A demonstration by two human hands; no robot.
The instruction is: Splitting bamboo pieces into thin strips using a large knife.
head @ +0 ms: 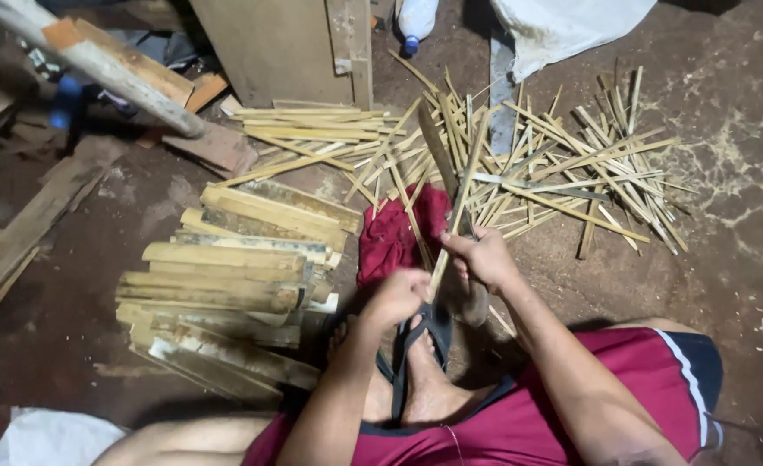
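- Dirt floor [726, 216] carries stacked bamboo slabs [226, 293] and scattered bamboo strips [554, 164].
- Left hand [396, 296] is fisted around a bamboo strip's [459, 207] lower end.
- Right hand [485, 257] curls its fingers around the same strip higher up, over a red cloth [398, 237].

Two bare forearms, no sleeves, no watch, no rings or gloves visible. Left hand [396, 296] and right hand [483, 257] both uncovered. Shorts [519, 423] deep red, loose cut; on right leg dark navy hem band with thin white stripe above it. Thin pale thread hanging over shorts near waist. Bare knee at lower left. Foot in dark flip-flop [416, 341], black Y-strap between toes, toes bare.
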